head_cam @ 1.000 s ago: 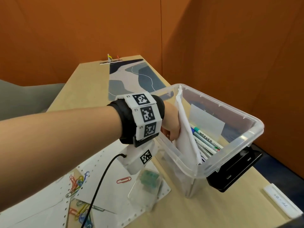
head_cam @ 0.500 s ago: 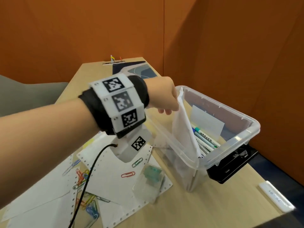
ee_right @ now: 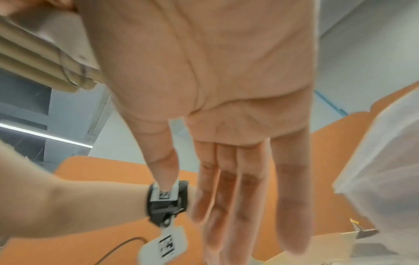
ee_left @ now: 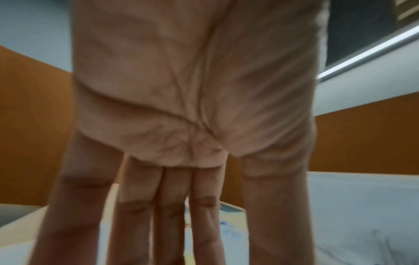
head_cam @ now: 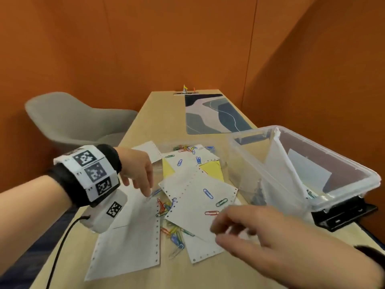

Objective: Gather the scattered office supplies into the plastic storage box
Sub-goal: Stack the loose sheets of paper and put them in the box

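A clear plastic storage box (head_cam: 260,184) stands at the right, with white sheets (head_cam: 279,163) leaning upright inside it. White perforated sheets (head_cam: 193,197) and yellow notes (head_cam: 212,170) lie scattered to its left. Coloured paper clips (head_cam: 164,207) are strewn over and between them. My left hand (head_cam: 141,188) reaches down with straight fingers, and its fingertips (head_cam: 149,195) touch a sheet beside the clips. In the left wrist view my left hand (ee_left: 172,215) holds nothing. My right hand (head_cam: 227,228) hovers open over the near sheets; the right wrist view shows my right hand (ee_right: 238,197) empty.
A black object (head_cam: 343,215) sits under the box's near right corner. A patterned mat (head_cam: 214,113) lies at the far end of the wooden table (head_cam: 145,126). A grey chair (head_cam: 73,122) stands at the left. Orange walls close in behind and on the right.
My left hand let go of the sheet in the box and moved left and down to the papers on the table. My right hand has come into view.
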The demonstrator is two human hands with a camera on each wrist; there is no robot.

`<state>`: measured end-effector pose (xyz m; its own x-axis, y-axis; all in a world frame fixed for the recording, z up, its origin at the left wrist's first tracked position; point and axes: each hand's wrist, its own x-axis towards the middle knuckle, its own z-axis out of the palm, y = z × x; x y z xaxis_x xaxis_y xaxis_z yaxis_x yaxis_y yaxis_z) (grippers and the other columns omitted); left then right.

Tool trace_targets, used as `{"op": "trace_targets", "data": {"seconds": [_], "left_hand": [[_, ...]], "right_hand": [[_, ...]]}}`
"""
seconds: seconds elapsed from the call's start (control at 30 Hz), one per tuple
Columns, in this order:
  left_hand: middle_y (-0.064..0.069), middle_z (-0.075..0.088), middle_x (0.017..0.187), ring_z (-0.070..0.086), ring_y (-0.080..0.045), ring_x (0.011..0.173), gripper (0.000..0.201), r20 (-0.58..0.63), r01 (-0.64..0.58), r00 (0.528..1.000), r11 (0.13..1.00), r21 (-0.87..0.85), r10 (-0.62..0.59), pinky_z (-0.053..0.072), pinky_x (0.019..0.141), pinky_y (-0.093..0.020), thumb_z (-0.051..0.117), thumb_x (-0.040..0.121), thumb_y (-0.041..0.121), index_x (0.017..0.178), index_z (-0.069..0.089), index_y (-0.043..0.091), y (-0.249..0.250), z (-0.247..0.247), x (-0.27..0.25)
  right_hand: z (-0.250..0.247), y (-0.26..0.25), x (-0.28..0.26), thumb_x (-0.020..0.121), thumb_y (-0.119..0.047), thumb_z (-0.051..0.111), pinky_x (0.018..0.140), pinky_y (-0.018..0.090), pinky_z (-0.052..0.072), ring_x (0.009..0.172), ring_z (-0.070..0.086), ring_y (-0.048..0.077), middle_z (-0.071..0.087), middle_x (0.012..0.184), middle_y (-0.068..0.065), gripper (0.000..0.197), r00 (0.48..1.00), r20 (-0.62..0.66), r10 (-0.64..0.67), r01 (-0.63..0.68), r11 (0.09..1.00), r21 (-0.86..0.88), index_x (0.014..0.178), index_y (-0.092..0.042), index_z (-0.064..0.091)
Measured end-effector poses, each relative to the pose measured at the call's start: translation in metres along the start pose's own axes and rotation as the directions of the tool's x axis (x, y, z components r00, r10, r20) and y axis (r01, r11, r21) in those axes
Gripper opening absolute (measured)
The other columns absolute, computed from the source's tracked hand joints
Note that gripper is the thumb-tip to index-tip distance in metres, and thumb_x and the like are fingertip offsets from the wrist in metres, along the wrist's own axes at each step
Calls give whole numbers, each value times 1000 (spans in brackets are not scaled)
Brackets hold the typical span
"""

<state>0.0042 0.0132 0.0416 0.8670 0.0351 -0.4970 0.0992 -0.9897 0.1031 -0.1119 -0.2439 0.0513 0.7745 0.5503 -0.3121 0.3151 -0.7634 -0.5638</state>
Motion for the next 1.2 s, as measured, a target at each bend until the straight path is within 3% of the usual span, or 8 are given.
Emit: {"op": "trace_targets", "data": {"seconds": [0.17,0.27,0.4,0.57,0.67,0.8,0.93,1.2], "left_hand": [[-4,59,114,50,-13,81,53,-11,194,981,977,86,-193,42,58,-18,77,69,43,108,60,12,-35,33,8],[-6,53,133,52,-22,110,79,-52,285,957,958,-20,-285,40,79,-24,78,68,45,131,49,7,-47,46,11],[-8,54,129,51,-26,118,92,-78,330,931,915,-232,-356,39,82,-26,84,60,42,133,42,6,-63,51,19],[-10,63,114,58,-29,106,96,-54,351,916,859,-373,-398,51,91,-37,92,44,38,123,52,2,-73,54,30],[-10,63,110,58,-29,100,80,-31,319,927,829,-459,-373,51,85,-35,90,52,27,120,55,2,-72,57,33],[-8,61,80,55,-22,70,53,-117,247,919,783,-571,-376,44,57,-24,84,65,20,107,63,-2,-75,50,31],[-10,66,86,61,-25,76,28,-255,31,916,687,-726,-310,48,66,-27,79,72,20,91,67,3,-74,29,19],[-6,61,64,54,-20,56,26,-614,-327,751,671,-666,-244,44,57,-27,75,76,26,65,60,7,-56,4,-4]], "right_hand": [[-7,2,94,92,-33,49,95,28,45,113,55,13,56,125,-5,34,974,-222,39,-71,988,-140,124,-22,52],[-1,20,136,90,-25,51,106,35,36,129,41,25,52,130,5,41,957,-215,194,-242,944,-226,129,-15,46],[-3,29,160,87,-21,56,82,31,47,96,55,24,56,112,9,35,940,-201,277,-332,881,-338,118,-7,48],[-3,31,171,82,-23,65,76,33,45,97,55,27,55,115,11,52,931,-168,325,-364,869,-337,124,-5,40],[-1,32,171,77,-28,72,77,35,47,107,58,29,55,120,10,62,929,-164,331,-368,860,-353,124,-6,39],[3,37,169,68,-36,77,79,40,54,95,62,29,60,106,8,66,930,-209,301,-360,855,-372,116,-7,43],[5,34,168,73,-31,75,72,35,48,99,60,28,56,112,8,62,935,-197,294,-349,858,-377,119,-7,40],[-1,32,163,75,-35,74,73,31,43,111,57,27,54,125,8,68,945,-105,309,-325,878,-352,127,-7,40]]}}
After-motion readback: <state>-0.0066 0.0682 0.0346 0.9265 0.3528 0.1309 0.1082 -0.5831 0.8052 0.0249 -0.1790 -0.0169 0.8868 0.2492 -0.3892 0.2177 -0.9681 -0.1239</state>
